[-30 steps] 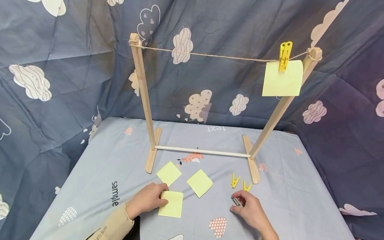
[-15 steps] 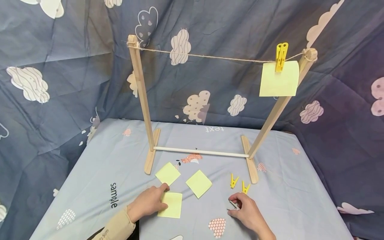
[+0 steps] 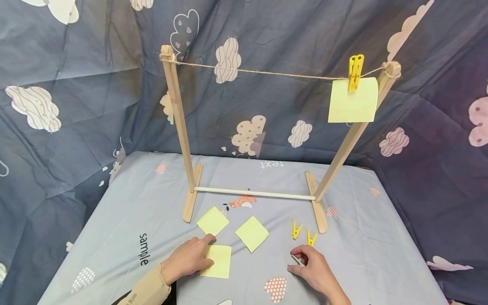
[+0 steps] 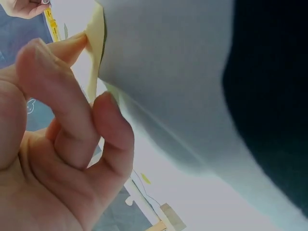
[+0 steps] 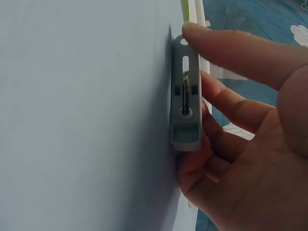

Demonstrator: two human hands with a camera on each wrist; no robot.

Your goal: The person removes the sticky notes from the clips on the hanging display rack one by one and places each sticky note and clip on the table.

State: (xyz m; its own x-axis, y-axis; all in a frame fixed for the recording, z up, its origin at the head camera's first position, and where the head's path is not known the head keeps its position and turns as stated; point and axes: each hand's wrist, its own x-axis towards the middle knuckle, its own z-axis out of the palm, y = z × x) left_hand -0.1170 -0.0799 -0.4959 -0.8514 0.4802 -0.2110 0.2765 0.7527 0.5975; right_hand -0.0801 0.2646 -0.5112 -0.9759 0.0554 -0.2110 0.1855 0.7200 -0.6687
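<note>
My left hand holds the left edge of the nearest yellow sticky note, thumb over it, index finger by its upper corner. In the left wrist view the other fingers are curled and the note shows edge-on. My right hand pinches a grey clothespin between thumb and fingers, low over the cloth. Two more yellow sticky notes, one at left and one at middle, lie beyond. Two yellow clothespins lie just past my right hand.
A wooden stand with a string across its posts rises behind the notes. Near the right post, a yellow clothespin holds a yellow note on the string. Dark patterned fabric surrounds the blue cloth-covered table.
The grey clothespin has turned a little between my right fingers. My left hand stays at the nearest note, its thumb still over the edge. The whole head view has shifted slightly.
</note>
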